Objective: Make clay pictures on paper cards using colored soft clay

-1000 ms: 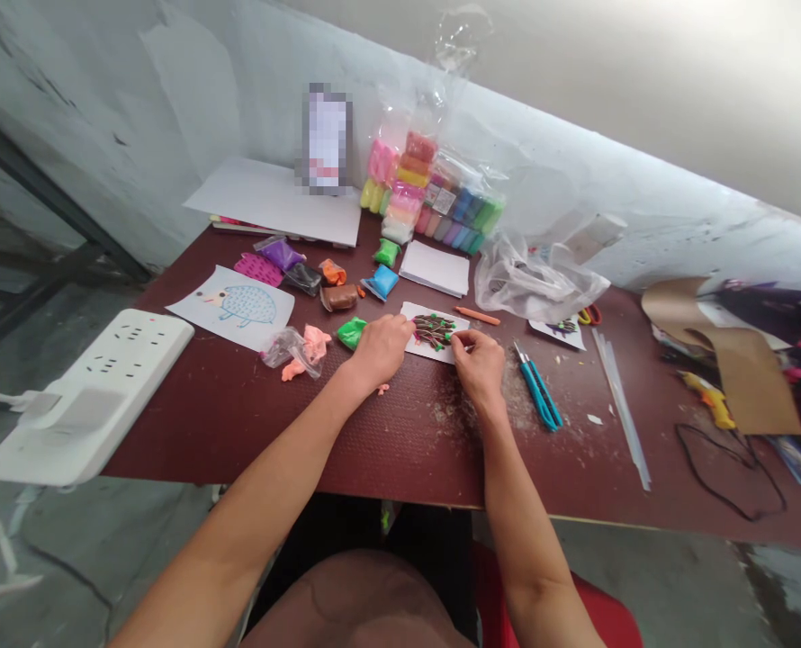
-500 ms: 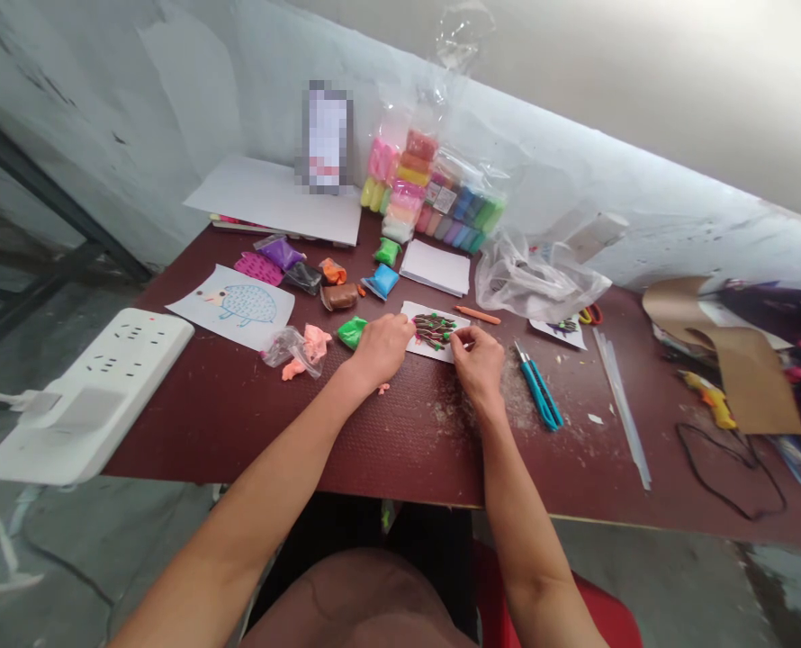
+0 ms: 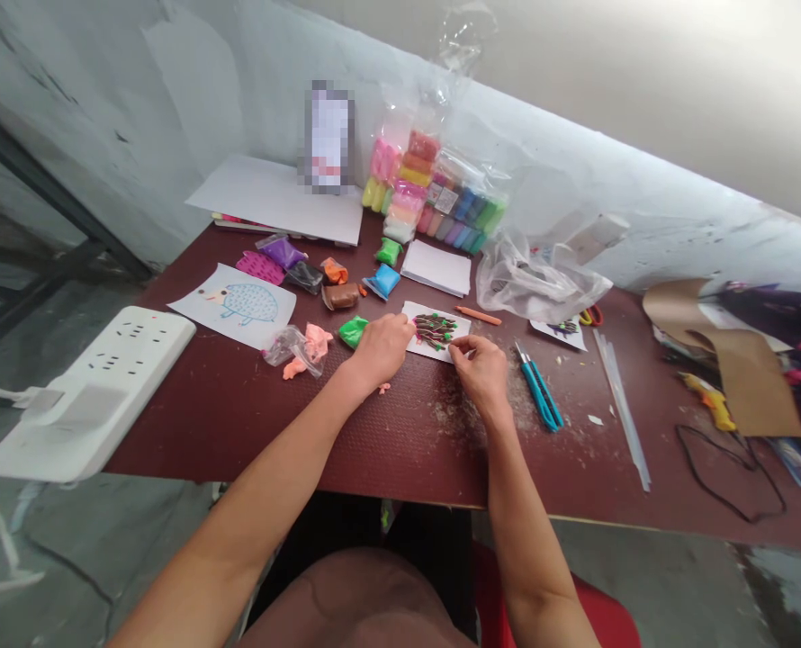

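Now the right hand [image 3: 485, 373] pinches its fingertips together at the card [image 3: 460, 317] edge; what they hold, I cannot tell. The left hand [image 3: 382, 351] lies curled beside. Many brown clay branches [image 3: 434, 331] with green tips are already on the card; farther away are clay packs [image 3: 437, 193].

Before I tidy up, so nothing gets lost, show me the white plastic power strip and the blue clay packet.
White plastic power strip [image 3: 86, 391], head view, on its top face.
Blue clay packet [image 3: 385, 280], head view, on the packet's middle.

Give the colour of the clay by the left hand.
Clay packet: bright green, in the head view.
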Demonstrator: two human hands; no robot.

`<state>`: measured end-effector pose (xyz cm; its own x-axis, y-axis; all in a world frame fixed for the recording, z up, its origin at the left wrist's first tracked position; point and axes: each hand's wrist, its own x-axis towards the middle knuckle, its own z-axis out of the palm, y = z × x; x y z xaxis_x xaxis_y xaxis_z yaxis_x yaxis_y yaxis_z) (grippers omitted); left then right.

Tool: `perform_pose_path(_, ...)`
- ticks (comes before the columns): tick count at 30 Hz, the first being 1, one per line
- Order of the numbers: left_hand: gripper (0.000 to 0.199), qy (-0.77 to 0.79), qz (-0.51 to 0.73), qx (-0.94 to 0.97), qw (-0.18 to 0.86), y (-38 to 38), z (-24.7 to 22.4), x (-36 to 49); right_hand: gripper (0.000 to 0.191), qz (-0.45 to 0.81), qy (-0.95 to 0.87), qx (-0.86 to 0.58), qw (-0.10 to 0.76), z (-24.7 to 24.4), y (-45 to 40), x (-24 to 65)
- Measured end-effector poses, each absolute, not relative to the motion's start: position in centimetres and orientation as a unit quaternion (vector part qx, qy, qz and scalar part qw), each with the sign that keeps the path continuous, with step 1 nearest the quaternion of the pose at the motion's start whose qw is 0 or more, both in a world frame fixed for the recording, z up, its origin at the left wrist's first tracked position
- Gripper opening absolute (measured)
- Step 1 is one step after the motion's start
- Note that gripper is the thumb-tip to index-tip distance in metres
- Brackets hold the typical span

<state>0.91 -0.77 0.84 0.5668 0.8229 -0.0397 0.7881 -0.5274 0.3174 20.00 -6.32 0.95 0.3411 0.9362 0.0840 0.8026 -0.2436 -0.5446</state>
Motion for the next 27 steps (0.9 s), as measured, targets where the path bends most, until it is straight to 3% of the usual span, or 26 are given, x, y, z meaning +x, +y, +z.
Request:
perform_pose_path(7, 0.041, 0.462, 0.063, 0.871, 0.151, -0.84, 0.72, 0.88, 0.018, 0.131, -0.559, -0.792, 0.205, 0.84, -6.51, 19.71)
perform_pose_path(27, 0.041, 0.463, 0.058, 0.871, 0.152, -0.83, 1.04, 0.92, 0.014, 0.136, -0.578, -0.764, 0.253, 0.27, -6.35, 19.95)
